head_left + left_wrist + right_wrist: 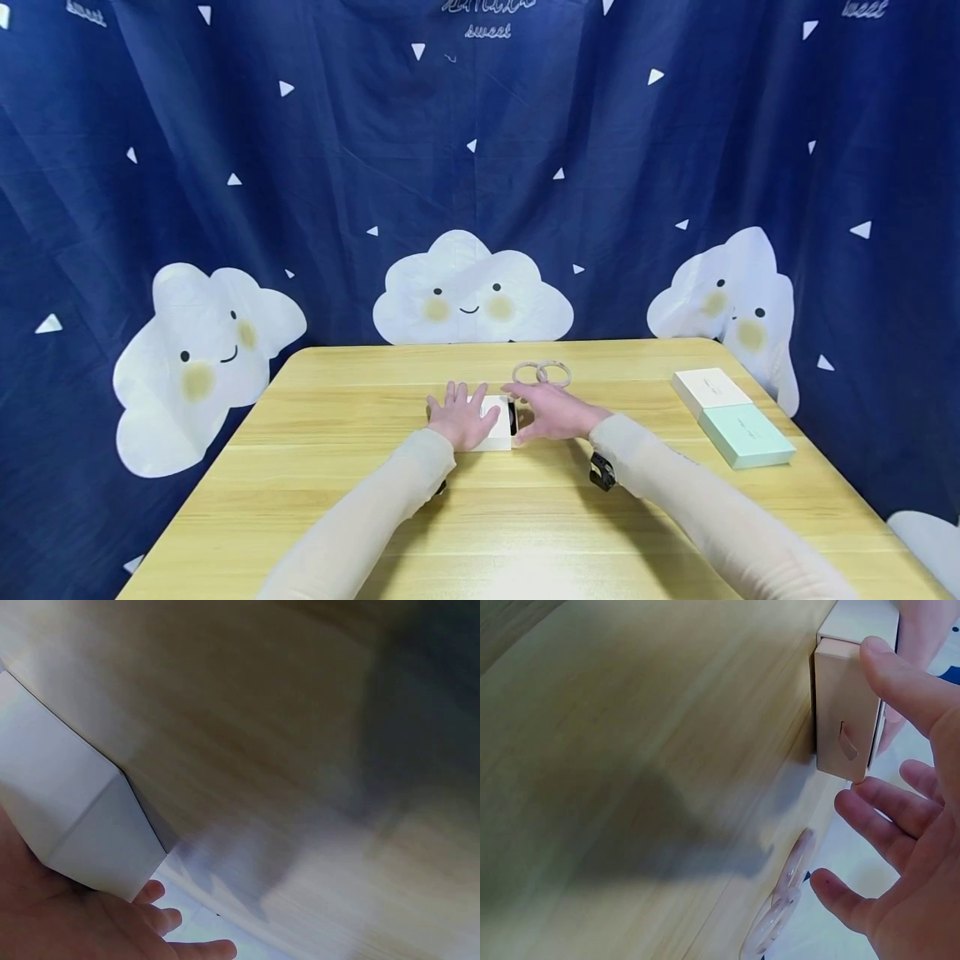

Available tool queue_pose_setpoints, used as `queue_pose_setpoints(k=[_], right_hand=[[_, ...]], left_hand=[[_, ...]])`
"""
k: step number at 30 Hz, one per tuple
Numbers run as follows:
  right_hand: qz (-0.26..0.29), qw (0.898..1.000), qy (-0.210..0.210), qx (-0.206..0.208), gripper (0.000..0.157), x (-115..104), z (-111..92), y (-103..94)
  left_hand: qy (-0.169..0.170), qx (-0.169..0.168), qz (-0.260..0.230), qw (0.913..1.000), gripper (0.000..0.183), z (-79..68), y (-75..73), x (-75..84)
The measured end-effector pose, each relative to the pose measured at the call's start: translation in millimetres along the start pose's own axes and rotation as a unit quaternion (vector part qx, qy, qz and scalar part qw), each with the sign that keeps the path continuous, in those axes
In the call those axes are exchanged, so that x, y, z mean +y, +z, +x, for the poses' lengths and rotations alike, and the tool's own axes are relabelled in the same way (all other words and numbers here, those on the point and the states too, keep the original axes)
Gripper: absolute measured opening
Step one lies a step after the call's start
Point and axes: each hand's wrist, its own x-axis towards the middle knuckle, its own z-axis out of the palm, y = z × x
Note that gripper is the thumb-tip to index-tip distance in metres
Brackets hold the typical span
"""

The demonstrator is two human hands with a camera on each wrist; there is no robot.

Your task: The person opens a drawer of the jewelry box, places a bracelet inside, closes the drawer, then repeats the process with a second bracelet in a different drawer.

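A small white drawer box (493,433) lies at the middle of the table. My left hand (460,417) rests on it with the fingers spread; the left wrist view shows one end of the box (109,832) beside the palm. The drawer (847,705) protrudes a little at the right end, with a dark strip on top and a small ribbon tab (848,742) on its front. My right hand (555,412) holds the drawer's end between thumb and index finger, while the other fingers stand apart from it. The ribbon tab hangs loose.
Two pale bangles (553,363) lie overlapping behind the right hand. A white box (711,388) and a mint green box (747,434) lie end to end near the table's right edge. A dark blue curtain (480,183) hangs behind the wooden table (337,467).
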Motion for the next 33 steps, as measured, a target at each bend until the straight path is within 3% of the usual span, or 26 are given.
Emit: queue_pose_setpoints(k=[11, 19, 33], right_hand=[[-0.003, 1.000, 0.016, -0.002, 0.095, -6, 1, 0.2], [-0.006, 1.000, 0.006, -0.007, 0.094, -12, -5, -3.5], [-0.030, 0.999, -0.011, -0.006, 0.084, -3, 1, 1.6]], left_hand=[[0.002, -0.003, -0.002, 1.0000, 0.070, 1.6, 0.4, -1.8], [0.002, -0.003, -0.005, 1.0000, 0.070, -3.0, -1.6, -0.8], [0.005, 0.000, -0.008, 1.0000, 0.068, -6.9, -5.1, -0.3]])
